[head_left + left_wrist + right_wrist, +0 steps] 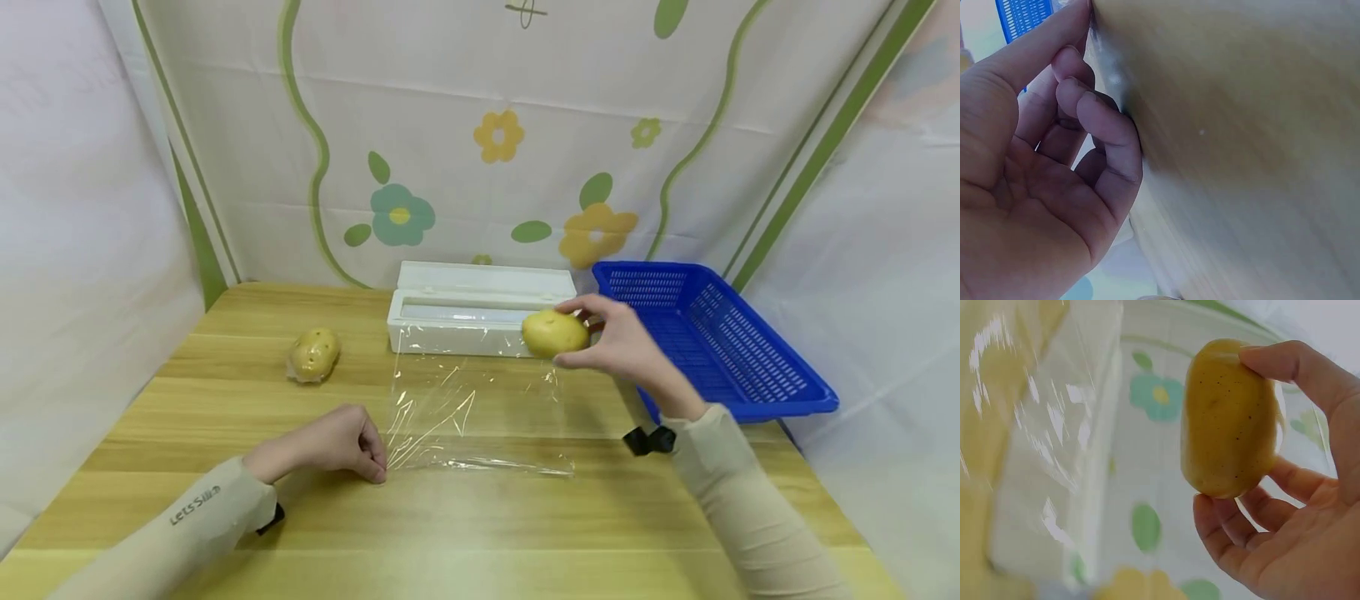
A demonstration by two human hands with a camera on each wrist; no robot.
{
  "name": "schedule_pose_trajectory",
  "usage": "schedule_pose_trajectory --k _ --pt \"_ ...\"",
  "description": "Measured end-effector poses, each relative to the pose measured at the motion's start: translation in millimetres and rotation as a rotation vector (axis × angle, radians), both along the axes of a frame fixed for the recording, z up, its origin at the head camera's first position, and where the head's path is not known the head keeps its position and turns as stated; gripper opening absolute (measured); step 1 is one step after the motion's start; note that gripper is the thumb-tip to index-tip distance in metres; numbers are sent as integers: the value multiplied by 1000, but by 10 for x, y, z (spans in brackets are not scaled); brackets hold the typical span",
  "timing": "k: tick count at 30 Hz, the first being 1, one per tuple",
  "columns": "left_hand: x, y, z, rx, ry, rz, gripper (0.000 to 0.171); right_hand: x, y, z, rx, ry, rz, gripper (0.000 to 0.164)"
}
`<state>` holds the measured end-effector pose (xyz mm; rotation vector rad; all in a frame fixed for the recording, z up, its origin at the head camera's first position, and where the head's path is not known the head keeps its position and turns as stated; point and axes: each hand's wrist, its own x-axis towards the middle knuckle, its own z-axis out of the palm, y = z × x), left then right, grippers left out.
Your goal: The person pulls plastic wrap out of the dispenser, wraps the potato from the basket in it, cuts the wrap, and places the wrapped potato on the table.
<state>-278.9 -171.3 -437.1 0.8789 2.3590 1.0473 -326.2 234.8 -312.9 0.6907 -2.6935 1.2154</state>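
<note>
In the head view my right hand (pixel 618 342) grips a yellow potato (pixel 553 333) in front of the right end of a white cling film box (pixel 465 337). The right wrist view has the potato (pixel 1229 419) between thumb and fingertips. A sheet of clear cling film (pixel 480 408) runs from the box toward me over the table. My left hand (pixel 337 446) pinches its near left corner, low at the tabletop, and creases fan out from there. Curled fingers and palm of the left hand (pixel 1066 156) fill much of the left wrist view.
Another potato (pixel 315 354), wrapped in clear film, lies on the wooden table (pixel 225 400) at the left. A blue plastic basket (pixel 810 400) stands at the right, beside my right forearm. The box lid (pixel 487 275) is raised against a flowered cloth backdrop (pixel 450 100).
</note>
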Motion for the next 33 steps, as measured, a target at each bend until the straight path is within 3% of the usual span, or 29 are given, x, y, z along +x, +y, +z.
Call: schedule_pose_trajectory --k 3,7,12,22,33 --pt "-11 3 7 12 -6 1 12 61 -240 -240 -38 -31 105 62" --pt "-21 11 16 4 4 6 13 52 -516 -543 -10 -82 240 61" --pt "-26 18 14 -8 8 5 12 5 -701 -788 41 -139 269 60" --pt "27 17 8 -2 -10 13 12 88 -740 -963 117 -226 290 62" --pt "27 20 43 5 -13 2 12 115 -698 -1066 151 -147 273 63"
